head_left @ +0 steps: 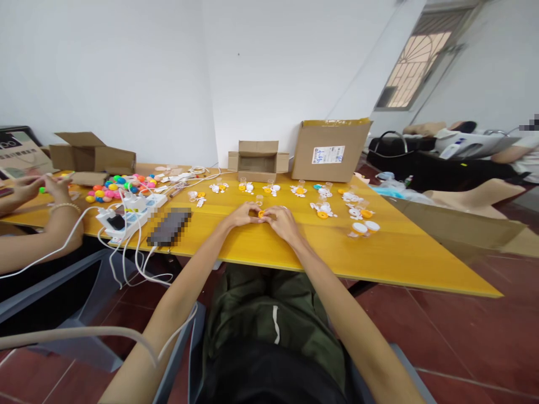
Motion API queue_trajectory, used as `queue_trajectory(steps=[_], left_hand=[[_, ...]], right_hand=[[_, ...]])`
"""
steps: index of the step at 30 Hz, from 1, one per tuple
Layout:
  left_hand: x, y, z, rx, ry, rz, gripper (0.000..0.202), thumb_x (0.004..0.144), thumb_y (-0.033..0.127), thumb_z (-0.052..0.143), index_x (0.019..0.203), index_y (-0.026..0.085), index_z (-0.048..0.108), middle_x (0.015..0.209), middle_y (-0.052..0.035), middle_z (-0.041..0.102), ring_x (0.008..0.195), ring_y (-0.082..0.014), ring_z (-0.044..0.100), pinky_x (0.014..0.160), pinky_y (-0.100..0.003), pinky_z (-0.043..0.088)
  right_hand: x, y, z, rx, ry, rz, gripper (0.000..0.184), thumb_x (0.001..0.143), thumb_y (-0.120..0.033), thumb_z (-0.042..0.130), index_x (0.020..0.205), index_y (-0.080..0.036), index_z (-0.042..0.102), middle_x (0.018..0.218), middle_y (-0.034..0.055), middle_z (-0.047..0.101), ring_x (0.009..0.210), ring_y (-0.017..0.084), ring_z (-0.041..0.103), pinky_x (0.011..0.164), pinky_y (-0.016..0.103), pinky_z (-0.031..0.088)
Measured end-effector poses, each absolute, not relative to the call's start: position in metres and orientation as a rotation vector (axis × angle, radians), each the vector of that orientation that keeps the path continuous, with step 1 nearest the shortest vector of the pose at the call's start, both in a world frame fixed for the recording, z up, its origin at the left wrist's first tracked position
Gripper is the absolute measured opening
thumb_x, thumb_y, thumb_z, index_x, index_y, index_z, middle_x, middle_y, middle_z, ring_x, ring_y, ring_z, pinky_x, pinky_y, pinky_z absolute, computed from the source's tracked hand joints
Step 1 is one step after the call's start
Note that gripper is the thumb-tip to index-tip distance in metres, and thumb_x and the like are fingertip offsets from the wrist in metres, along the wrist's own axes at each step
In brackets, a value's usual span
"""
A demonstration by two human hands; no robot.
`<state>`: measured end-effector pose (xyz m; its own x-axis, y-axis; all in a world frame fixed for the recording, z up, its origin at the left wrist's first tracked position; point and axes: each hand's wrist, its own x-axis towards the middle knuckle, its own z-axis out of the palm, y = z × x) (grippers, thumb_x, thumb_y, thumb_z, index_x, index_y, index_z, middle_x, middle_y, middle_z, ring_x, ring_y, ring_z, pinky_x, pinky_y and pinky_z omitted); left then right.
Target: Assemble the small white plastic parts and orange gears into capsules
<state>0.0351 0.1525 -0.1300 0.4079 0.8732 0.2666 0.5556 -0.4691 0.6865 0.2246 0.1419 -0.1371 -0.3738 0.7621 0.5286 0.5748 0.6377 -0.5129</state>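
Note:
Between my two hands, low over the yellow table [236, 247], is a small round orange plastic piece [261, 214], partly covered by fingers. My left hand [245, 214] grips its left side with bent fingers. From the right, my right hand [283, 220] pinches the same piece. Just beyond them stands a small clear plastic cup [259, 199]. Farther back lie small groups of white and orange plastic parts, such as an orange ring [268, 190] and a white cluster [249, 187]. Two white round lids [365, 227] rest to the right, by clear cups.
An open cardboard box [257, 163] and a taller closed carton [330, 150] stand by the wall. Left are a phone [169, 226], a power strip [137, 216] with trailing cables, and colourful balls [120, 186]. A co-worker's hands [46, 188] are at far left.

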Motion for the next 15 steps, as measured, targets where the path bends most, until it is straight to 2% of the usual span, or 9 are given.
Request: queue_trajectory(steps=[15], left_hand=[[0.0354, 0.1511, -0.1287, 2.174, 1.244, 0.835, 0.021, 0.072, 0.03, 0.077, 0.09, 0.02, 0.076, 0.103, -0.0025, 0.072, 0.107, -0.0242, 0.062, 0.106, -0.041, 0.042]], right_hand=[[0.2241, 0.1412, -0.1357, -1.043, -2.115, 0.313, 0.018, 0.081, -0.013, 0.068, 0.083, -0.028, 0.078, 0.096, 0.0009, 0.079, 0.096, 0.022, 0.071, 0.095, 0.036, 0.051]])
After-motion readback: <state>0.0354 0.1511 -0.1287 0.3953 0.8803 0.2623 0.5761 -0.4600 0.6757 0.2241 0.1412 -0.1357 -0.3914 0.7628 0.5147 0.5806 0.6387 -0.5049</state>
